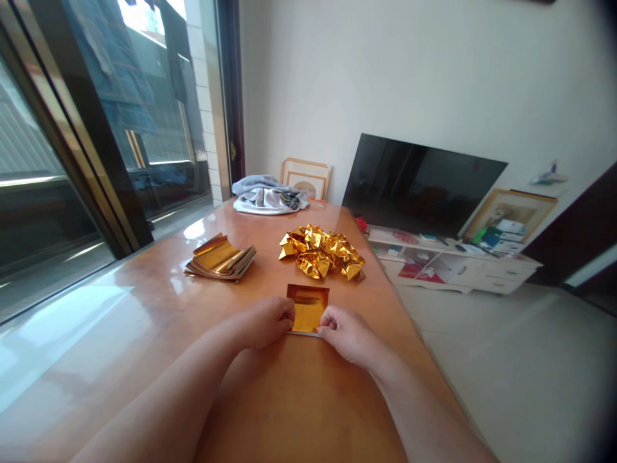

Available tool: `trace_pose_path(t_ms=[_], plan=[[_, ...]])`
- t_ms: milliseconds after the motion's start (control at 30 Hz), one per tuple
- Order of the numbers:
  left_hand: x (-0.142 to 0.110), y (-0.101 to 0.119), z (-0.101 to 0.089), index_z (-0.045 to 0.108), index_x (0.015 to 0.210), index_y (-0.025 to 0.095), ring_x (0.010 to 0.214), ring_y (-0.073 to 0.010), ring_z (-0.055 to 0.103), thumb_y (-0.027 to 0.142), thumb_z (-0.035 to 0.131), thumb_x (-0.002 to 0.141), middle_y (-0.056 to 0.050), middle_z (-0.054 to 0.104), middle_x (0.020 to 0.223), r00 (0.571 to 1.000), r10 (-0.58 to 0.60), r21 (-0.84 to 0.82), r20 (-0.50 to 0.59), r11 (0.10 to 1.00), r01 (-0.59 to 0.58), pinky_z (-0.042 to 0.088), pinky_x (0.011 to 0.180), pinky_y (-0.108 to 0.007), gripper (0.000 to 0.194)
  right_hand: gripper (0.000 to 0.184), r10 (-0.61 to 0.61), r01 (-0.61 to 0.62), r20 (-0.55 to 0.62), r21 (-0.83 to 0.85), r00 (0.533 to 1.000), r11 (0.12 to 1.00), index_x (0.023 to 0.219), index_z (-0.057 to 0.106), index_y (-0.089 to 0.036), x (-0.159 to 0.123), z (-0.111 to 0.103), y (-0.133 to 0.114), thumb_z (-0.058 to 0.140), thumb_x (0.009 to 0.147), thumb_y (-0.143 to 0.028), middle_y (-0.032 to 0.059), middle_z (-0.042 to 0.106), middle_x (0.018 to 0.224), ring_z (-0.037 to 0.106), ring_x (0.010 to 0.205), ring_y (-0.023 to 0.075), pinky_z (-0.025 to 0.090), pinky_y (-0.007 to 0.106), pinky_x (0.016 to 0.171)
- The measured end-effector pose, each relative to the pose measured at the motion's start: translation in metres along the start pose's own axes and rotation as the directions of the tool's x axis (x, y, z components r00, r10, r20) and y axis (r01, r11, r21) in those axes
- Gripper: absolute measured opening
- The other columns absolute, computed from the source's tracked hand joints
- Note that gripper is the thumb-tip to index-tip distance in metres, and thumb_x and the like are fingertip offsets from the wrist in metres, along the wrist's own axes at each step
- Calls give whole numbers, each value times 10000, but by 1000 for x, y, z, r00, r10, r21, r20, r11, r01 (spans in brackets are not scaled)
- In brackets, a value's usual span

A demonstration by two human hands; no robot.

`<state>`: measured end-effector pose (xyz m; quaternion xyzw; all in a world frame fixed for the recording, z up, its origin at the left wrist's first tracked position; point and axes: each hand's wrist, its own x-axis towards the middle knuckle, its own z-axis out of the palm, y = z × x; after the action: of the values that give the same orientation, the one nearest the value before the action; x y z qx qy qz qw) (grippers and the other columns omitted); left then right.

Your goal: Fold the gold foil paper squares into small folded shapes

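Note:
A sheet of gold foil paper [308,312] lies on the table in front of me, its near edge slightly lifted and showing a pale underside. My left hand [274,321] pinches its near left corner, fingers curled. At the near right corner, my right hand [341,326] grips the same sheet between thumb and fingers. Beyond it sits a heap of folded gold foil pieces [322,251]. To the left rests a stack of gold foil sheets [219,258], the top ones curling upward.
The glossy wooden table [279,405] has its right edge close to my right arm. Bundled grey cloth [267,196] lies at the far end. A television [419,186] stands on a low white cabinet [457,265], and a glass sliding door [96,128] is on the left.

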<state>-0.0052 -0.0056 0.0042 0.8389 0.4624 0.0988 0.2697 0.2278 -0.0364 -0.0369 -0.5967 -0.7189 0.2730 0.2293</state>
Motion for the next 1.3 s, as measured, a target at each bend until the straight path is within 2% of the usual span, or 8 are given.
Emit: trace_pose_path(t_ms=[233,467,700,867,1133,1300], plan=[[-1,1,5,622,834,213,741,-171,585,155,519,762,-15,664,848,1000,19,35,-21,999,-18,369,593,-241,137,100,-24,24,19,20,1000,1000,798,631,-202,-1,-8,-4,539,835,-199,-3,661,775,552,685,137,324,219,577],[0,-2,7,596,829,222,743,-172,590,146,521,764,-16,653,846,997,56,90,-52,995,-52,379,603,-243,125,74,22,-21,-20,62,1000,998,814,604,-215,-3,-7,-2,580,778,-156,-23,636,732,525,639,132,321,218,569],[-5,10,4,635,917,235,898,-206,606,93,511,826,-52,648,971,964,232,287,-126,939,-189,431,777,-288,210,126,0,0,-22,17,1000,1000,833,568,-224,-3,-3,2,572,760,-121,-42,626,724,522,634,122,289,216,555],[-8,27,12,689,1013,273,965,-232,591,74,546,823,-67,611,1037,952,303,385,-40,884,-265,440,807,-312,310,141,-6,5,-27,-24,1000,1000,848,570,-224,-3,-5,0,563,761,-114,-38,642,754,532,656,123,294,220,567],[-12,39,12,741,1036,302,918,-226,582,144,536,888,-57,614,980,954,294,374,49,881,-291,432,752,-293,298,132,7,-7,-30,-23,1000,1000,847,573,-216,-3,-3,-4,609,770,-116,-29,648,769,536,664,124,291,218,575],[-12,37,15,742,1040,272,891,-225,585,248,474,965,-72,615,1010,965,258,389,56,884,-259,427,724,-292,279,141,38,-41,-22,-155,999,987,918,622,-211,-8,-24,-12,549,828,-130,3,692,832,586,731,140,322,227,614]])
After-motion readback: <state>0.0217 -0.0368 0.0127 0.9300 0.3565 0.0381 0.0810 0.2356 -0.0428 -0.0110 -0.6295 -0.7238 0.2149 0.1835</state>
